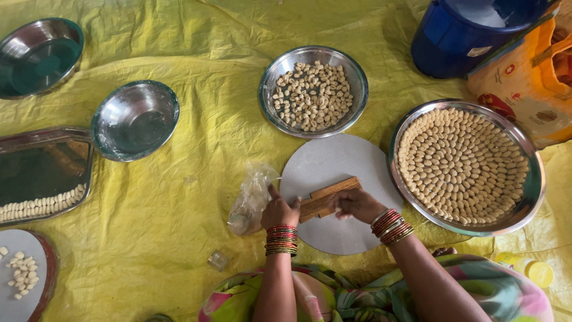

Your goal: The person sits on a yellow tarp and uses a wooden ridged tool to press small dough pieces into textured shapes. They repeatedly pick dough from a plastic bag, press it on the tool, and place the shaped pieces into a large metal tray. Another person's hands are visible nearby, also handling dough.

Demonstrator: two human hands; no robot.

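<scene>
Two bangled hands work a ridged wooden comb on a round grey board.

The left hand (279,210) rests at the near-left edge of the round board (333,161), fingers curled around the comb's (326,198) end and thumb lifted; the right hand (356,204) bends at the wrist over the comb's other side, fingertips pinched low against its grooved brown face, though what they press is too small to tell. Both wrists carry stacks of red and gold bangles. Beyond the board sits a shiny steel bowl (351,71) of loose, ribbed, pale dough shells; right of the board a wide steel plate (532,179) holds the same shells in neat rings. Just left of the board lies a crumpled clear plastic bag (251,197). All rest on a wrinkled yellow sheet (179,226).
</scene>
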